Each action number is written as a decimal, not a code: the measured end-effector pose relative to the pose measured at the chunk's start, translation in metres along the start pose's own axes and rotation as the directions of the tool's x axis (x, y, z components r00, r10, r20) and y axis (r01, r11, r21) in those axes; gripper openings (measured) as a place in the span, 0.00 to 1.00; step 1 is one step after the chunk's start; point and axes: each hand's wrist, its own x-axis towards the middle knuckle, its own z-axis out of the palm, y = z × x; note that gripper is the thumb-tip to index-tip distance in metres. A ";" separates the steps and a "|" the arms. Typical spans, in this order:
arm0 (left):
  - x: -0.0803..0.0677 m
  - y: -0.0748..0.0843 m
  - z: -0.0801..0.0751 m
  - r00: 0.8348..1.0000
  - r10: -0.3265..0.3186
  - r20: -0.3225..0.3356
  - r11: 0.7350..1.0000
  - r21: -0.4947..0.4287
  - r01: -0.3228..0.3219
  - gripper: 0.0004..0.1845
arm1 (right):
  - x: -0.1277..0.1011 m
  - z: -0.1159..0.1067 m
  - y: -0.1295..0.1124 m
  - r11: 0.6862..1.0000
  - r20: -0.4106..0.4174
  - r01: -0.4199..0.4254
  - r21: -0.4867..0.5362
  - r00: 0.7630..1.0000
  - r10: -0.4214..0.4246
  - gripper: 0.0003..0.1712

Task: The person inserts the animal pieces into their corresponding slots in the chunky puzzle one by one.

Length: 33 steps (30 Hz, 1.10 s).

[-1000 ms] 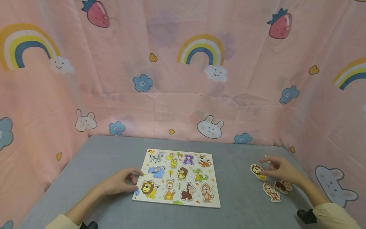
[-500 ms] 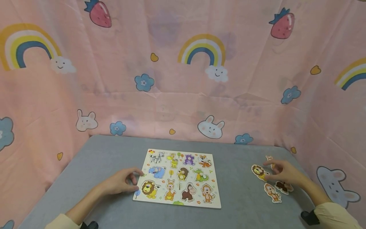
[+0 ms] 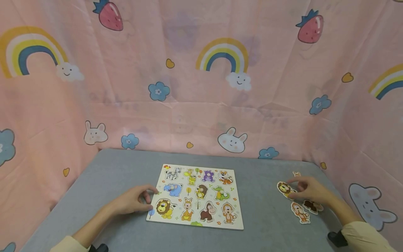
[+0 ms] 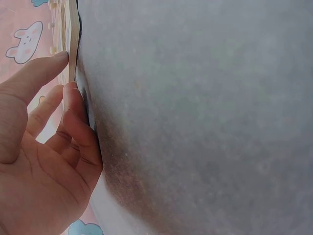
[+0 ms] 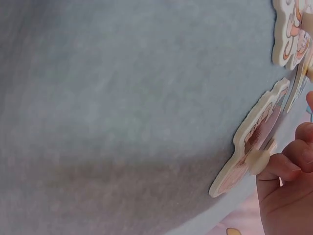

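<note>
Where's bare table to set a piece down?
Bare grey table lies between the wooden animal puzzle board and the loose lion piece. It is crowded around the right hand, with the monkey piece close by.

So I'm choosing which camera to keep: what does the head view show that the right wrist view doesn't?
Only the head view shows the puzzle board, the left hand touching its left edge, and the patterned curtain. Only the right wrist view shows the round peg on the lion piece, with fingertips against it. Both show the right hand, loose animal pieces and the grey table.
</note>
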 end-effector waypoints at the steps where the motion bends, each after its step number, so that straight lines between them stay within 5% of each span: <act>1: 0.000 0.000 0.000 1.000 -0.002 -0.001 1.000 0.002 0.002 0.24 | 0.000 0.000 -0.001 1.000 0.003 0.003 0.000 1.000 -0.003 0.25; 19: -0.001 0.001 0.000 1.000 0.000 0.000 1.000 -0.004 0.000 0.24 | 0.008 0.002 -0.007 0.996 0.012 0.065 -0.060 0.998 -0.065 0.08; 33: -0.001 0.001 0.000 1.000 0.000 -0.006 1.000 -0.003 0.000 0.24 | 0.009 0.004 -0.003 0.991 -0.043 0.078 -0.113 0.996 -0.083 0.06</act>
